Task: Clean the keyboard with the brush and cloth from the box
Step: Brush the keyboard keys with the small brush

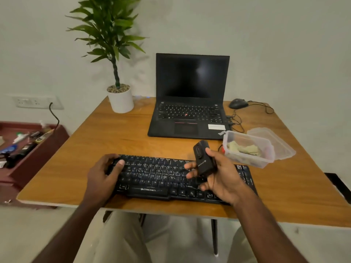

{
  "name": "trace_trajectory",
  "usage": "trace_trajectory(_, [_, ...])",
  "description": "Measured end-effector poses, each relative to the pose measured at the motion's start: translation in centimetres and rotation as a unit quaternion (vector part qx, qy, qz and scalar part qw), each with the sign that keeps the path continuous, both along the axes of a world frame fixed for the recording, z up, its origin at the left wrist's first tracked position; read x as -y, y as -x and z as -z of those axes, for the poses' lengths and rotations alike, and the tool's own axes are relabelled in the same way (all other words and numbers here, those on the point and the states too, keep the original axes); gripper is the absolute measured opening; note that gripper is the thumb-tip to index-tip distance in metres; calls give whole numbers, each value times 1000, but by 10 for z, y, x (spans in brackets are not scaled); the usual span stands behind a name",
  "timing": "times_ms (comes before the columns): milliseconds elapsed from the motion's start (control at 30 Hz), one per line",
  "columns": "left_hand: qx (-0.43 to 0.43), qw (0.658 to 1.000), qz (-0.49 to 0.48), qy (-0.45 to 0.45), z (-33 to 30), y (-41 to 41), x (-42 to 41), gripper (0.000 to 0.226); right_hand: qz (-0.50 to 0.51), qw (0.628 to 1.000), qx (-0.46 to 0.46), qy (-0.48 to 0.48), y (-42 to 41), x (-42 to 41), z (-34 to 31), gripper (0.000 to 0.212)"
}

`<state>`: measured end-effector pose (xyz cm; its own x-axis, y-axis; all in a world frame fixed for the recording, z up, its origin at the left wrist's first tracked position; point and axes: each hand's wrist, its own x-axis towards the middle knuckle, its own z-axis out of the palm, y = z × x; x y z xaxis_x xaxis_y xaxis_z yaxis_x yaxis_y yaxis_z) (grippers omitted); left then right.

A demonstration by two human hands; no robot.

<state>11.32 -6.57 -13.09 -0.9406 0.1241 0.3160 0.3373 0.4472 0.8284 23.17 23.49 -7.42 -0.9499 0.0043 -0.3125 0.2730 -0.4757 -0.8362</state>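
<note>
Two hands are at work over the black keyboard (171, 177), which lies along the near edge of the wooden table (114, 133). Our left hand (103, 177) rests on the keyboard's left end, fingers curled over the top corner and thumb flat on the keys, steadying it more than gripping it. Our right hand (218, 175) is lifted above the right half of the keys and holds a small black mouse (204, 158) upright, thumb on one side and fingers loosely spread on the other. Just beyond that hand stands the clear plastic box (248, 149), open, with its lid (275, 141) lying behind and partly under it; a pale cloth (243, 148) sits crumpled inside. We cannot make out the brush, which may be hidden under the cloth or against the box wall. Cleaning proper seems not yet begun: we judge this to be the clearing step, getting the mouse off the work area. Next we would set the mouse down on bare table clear of the keyboard, perhaps towards the laptop (190, 103), minding its thin cord, then reach with the freed right hand into the box for the brush.
</note>
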Motion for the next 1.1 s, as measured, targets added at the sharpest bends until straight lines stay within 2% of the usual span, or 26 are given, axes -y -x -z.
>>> trace_trajectory(100, [4,1000,7,-7,4,8,0,28,15,1000,-12,24,5,7,9,46])
trace_trajectory(200, [8,1000,12,-23,5,17,-6,17,76,997,-15,-5,7,12,14,35])
trace_trajectory(333, [-12,1000,18,-18,9,20,-11,28,77,996,-26,-29,8,14,14,29])
trace_trajectory(467, [-28,999,20,0,13,19,-10,38,97,989,-32,-111,6,19,14,24])
trace_trajectory(600, [-28,999,17,9,12,18,-12,36,97,984,-61,-134,2,22,13,19])
trace_trajectory(733, [-26,1000,8,5,12,19,-13,25,82,982,-77,-150,-5,21,16,29])
trace_trajectory(833, [-29,1000,6,11,10,18,-14,26,78,981,-78,-162,-8,22,17,35])
trace_trajectory(1100, [-22,998,-1,55,6,15,-14,29,70,974,-82,-200,-2,30,13,29])
